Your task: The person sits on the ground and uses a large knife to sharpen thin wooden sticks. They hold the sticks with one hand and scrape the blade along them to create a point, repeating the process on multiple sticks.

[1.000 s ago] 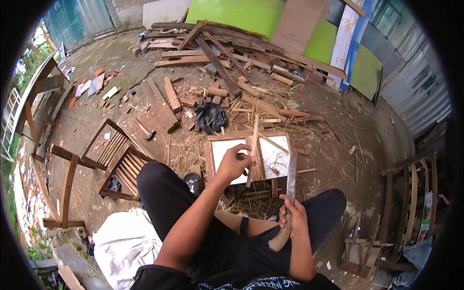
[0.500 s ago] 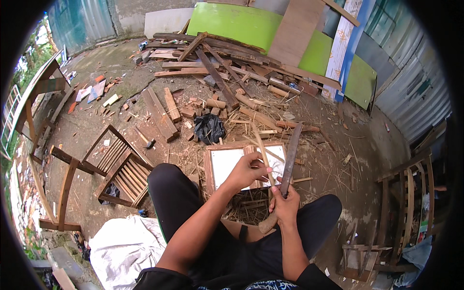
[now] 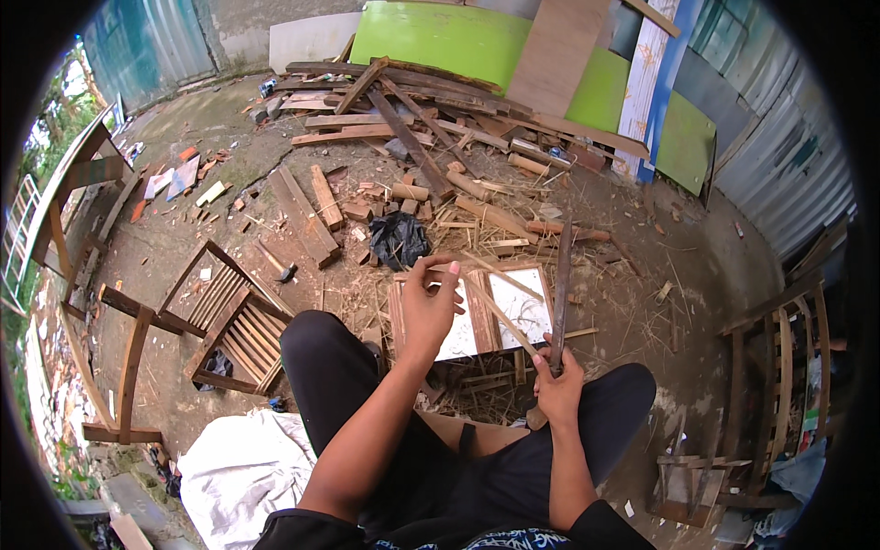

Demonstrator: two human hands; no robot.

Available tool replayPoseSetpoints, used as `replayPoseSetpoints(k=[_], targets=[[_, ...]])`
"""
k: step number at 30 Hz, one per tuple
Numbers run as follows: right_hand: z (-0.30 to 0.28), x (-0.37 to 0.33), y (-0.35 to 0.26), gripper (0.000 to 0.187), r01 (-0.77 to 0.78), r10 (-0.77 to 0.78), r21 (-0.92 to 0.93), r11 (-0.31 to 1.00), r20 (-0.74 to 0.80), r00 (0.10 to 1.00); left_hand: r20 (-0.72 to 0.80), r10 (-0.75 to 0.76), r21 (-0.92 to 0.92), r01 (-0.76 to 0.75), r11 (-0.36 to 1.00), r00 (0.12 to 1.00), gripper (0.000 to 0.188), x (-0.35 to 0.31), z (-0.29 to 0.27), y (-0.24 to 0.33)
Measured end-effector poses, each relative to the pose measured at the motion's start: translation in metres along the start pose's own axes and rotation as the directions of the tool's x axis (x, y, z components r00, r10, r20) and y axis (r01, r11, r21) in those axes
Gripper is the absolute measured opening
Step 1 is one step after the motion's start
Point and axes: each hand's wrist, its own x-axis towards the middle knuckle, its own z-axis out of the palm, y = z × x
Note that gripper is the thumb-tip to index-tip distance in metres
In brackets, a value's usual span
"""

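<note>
My right hand (image 3: pixel 556 390) is closed around the handle of a long knife (image 3: pixel 561 284) whose blade stands upright just right of the white-panelled wooden frame (image 3: pixel 513 307), and my left hand (image 3: pixel 429 307) pinches the near end of a thin bamboo strip (image 3: pixel 500 316) that slants across that frame toward the knife. Left of the frame lies a slatted chair part (image 3: pixel 225 321); just beyond it sits a black bag (image 3: pixel 399 240). Farther behind the frame, scrap planks (image 3: pixel 394 110) lie before green boards (image 3: pixel 440 37).
</note>
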Motion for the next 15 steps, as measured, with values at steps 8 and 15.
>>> replayPoseSetpoints(k=[8, 15], targets=[[-0.001, -0.001, -0.001, 0.029, 0.007, -0.007, -0.014, 1.000, -0.017, 1.000, 0.119, 0.033, -0.128, -0.018, 0.992, 0.992, 0.028, 0.004, -0.005, -0.006], [0.008, -0.015, 0.014, 0.022, -0.046, 0.054, 0.091, 0.995, -0.084, 0.995, 0.044, 0.359, 0.327, -0.353, 0.877, 0.932, 0.015, -0.019, 0.001, 0.012]])
